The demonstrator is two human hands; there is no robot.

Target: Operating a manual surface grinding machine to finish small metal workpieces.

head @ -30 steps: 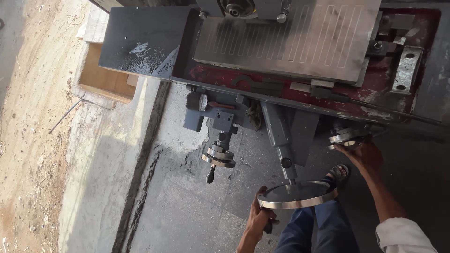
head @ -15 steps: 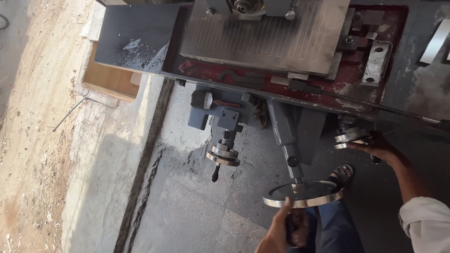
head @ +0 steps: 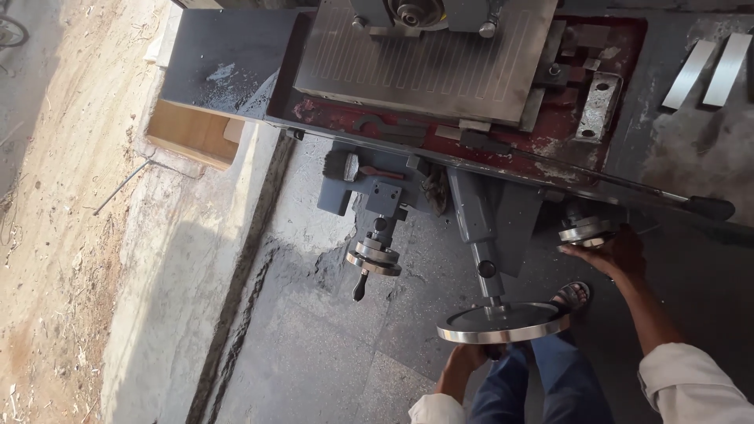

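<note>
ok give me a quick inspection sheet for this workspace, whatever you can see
surface: ribbed grey machine table on a red-stained saddle, with oily smears.
job's things: large polished handwheel; smaller handwheel to its right.
clutter: two bright metal bars and a slotted clamp plate on the machine top; a third small handwheel with a black knob, untouched.
grips: left hand under the large handwheel's rim; right hand against the smaller handwheel. Hold unclear for both.
cables: nothing seen.
surroundings: dark stone floor, wooden box, sandy ground beyond a concrete kerb, a sandalled foot.
</note>
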